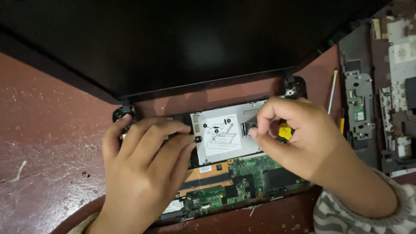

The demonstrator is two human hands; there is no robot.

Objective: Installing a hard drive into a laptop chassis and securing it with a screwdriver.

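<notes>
Over the opened laptop base, our left hand (143,167) lies flat, fingers spread, pressing the left end of the chassis. Our right hand (299,138) pinches a clear pull tab (248,128) on the silver drive caddy (223,136), a yellow-handled tool (284,131) tucked under its palm. Green circuit board (249,173) sits just below the caddy; our hands hide its ends. Dark screen (173,39) lies behind. Removed cover panel (381,86) and thin stick (332,91) rest at right, on a scuffed red-brown table (47,143).
</notes>
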